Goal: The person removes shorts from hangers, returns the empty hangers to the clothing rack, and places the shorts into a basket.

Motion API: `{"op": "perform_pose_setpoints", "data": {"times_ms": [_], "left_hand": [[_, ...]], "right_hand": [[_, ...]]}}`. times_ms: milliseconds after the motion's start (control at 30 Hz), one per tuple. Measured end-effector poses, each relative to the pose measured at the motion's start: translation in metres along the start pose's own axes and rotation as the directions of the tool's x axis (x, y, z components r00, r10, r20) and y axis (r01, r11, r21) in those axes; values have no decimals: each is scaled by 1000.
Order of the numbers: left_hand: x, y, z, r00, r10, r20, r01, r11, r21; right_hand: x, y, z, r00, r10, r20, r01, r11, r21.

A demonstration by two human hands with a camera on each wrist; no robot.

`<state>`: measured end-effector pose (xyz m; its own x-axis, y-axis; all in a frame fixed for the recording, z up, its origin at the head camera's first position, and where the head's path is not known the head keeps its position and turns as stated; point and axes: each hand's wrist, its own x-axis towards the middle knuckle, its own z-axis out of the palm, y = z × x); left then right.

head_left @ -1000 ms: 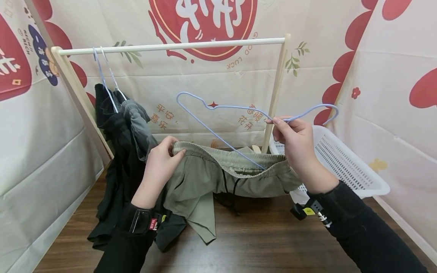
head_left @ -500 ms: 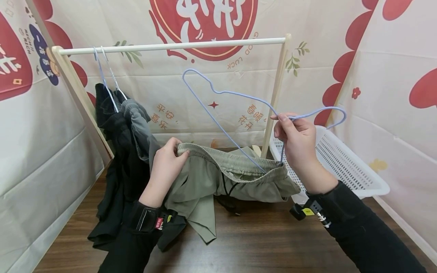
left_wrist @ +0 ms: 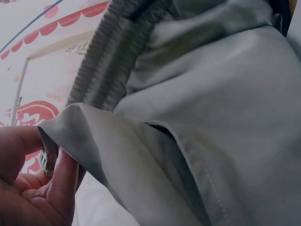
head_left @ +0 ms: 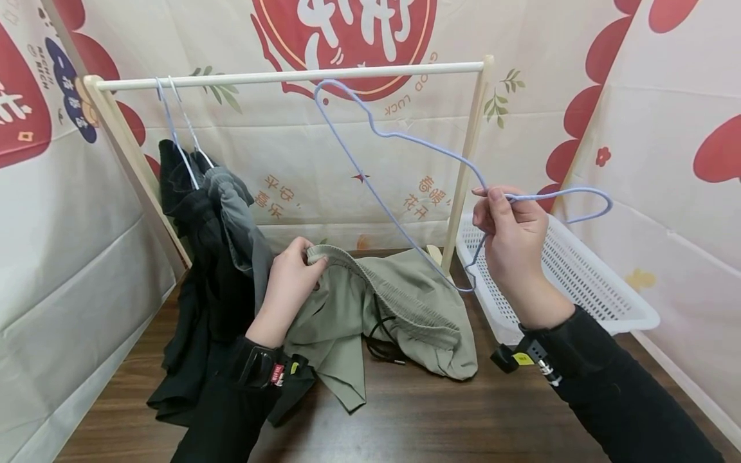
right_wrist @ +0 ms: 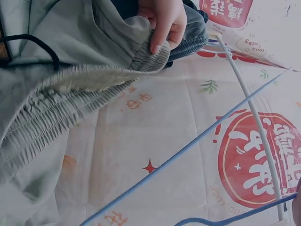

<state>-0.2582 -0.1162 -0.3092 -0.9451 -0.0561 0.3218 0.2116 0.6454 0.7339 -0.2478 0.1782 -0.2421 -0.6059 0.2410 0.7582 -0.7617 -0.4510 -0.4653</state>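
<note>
My left hand (head_left: 289, 276) pinches one end of the elastic waistband of a pair of sage-green shorts (head_left: 338, 315) with a black drawstring. In the left wrist view the waistband edge is folded between thumb and fingers. The far side of the shorts (right_wrist: 108, 37) slumps onto the table, and the waistband sags. My right hand (head_left: 515, 238) pinches a light-blue hanger (head_left: 399, 134) at its neck. Its hook points right, and its body slants up to the left. The hanger's lower corner is outside the waistband, overlapping the shorts' right edge in the head view.
A wooden rack with a white rail (head_left: 289, 78) stands behind. At its left end, black trousers (head_left: 202, 257) and a grey garment (head_left: 228, 193) hang from hangers, trailing onto the brown table (head_left: 417, 418). A white perforated basket (head_left: 642, 315) sits at the right. Printed cloth surrounds the table.
My right hand has moved right, drawing the hanger out of the waistband and tilting it upward. The shorts' right side has dropped onto the table. My left hand has shifted slightly right, still holding the waistband.
</note>
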Motion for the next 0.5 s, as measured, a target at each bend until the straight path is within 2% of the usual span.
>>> {"op": "perform_pose_setpoints", "data": {"times_ms": [200,333,500], "left_hand": [[4,-5,3,999,-41,26,41,999,-27],[8,-11,7,991,-95,91,99,994,-44],[11,-14,11,976,-123,181,122,992,16]], "right_hand": [[-2,-2,-4,998,26,65,-23,999,-40],[-3,-2,-7,996,28,85,-24,998,-54],[-4,-1,-8,996,29,84,-23,998,-62]]}}
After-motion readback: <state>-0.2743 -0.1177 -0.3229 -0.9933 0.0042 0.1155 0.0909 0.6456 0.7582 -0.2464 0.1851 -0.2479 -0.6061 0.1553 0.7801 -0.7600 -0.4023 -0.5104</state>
